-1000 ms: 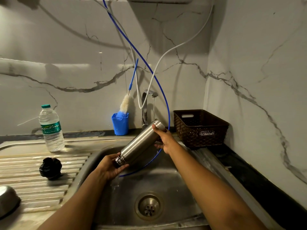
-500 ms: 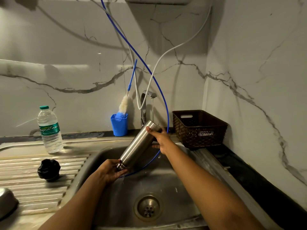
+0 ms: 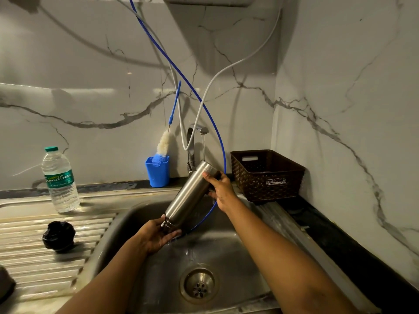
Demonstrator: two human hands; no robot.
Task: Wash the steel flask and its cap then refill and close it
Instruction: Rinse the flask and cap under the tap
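The round drain [image 3: 199, 284] is sitting at six o'clock in the shiny metal sink [image 3: 226, 257]. My left hand [image 3: 154, 235] is curling its fingers round the ringed mouth of the smooth steel flask [image 3: 189, 194]. The flask is tilting up toward one o'clock, where my right hand [image 3: 221, 188] is gripping its bottom under thin water from the tap [image 3: 196, 130]. The bumpy black cap [image 3: 59, 235] is lying at nine o'clock on the ridged drainboard [image 3: 34, 264]. A brown woven basket [image 3: 267, 177] is standing at three o'clock.

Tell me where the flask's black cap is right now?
In the head view, the black cap sits on the ribbed draining board, left of the sink, just in front of the plastic water bottle.
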